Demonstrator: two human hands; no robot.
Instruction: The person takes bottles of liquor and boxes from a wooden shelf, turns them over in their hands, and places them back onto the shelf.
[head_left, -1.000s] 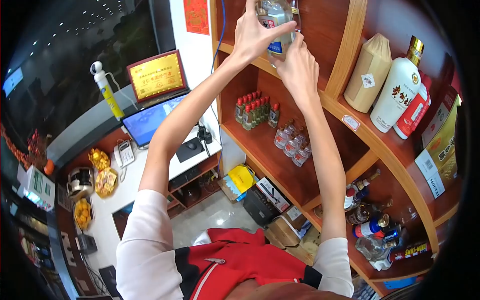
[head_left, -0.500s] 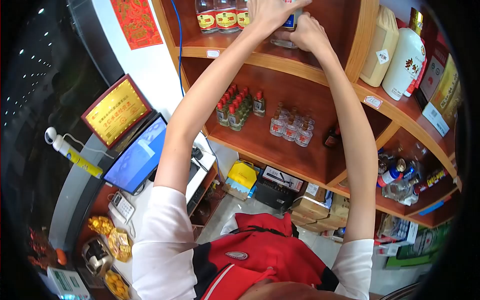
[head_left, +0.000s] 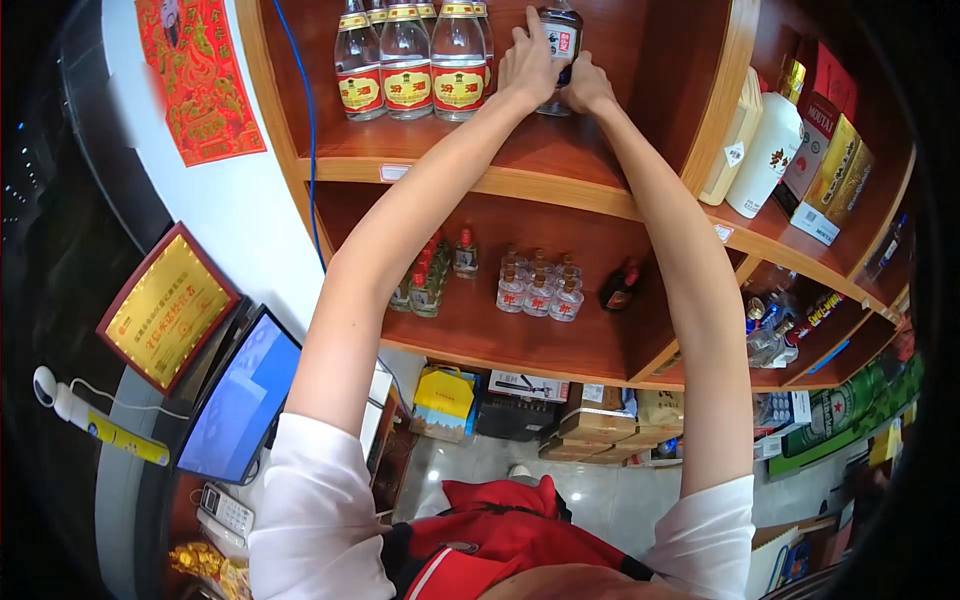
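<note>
Both my hands are on a clear bottle (head_left: 562, 38) with a white and blue label, upright on the upper wooden shelf (head_left: 490, 152). My left hand (head_left: 528, 68) grips its left side, the index finger pointing up along it. My right hand (head_left: 588, 84) is closed round its lower right side. Left of my hands stand several clear bottles (head_left: 407, 70) with red and yellow labels. The bottle's lower part is partly hidden by my fingers.
The shelf below holds green red-capped bottles (head_left: 425, 280), small clear bottles (head_left: 538, 290) and a dark bottle (head_left: 621, 286). A white bottle (head_left: 768, 150) stands right of the divider (head_left: 722, 100). A monitor (head_left: 240, 395) is at the left, boxes (head_left: 590, 420) below.
The view has swung toward the shelves, showing more of the upper one. The bottle, lifted in my hands a second ago, is now down on the shelf beside the red-labelled bottles, both hands still on it.
</note>
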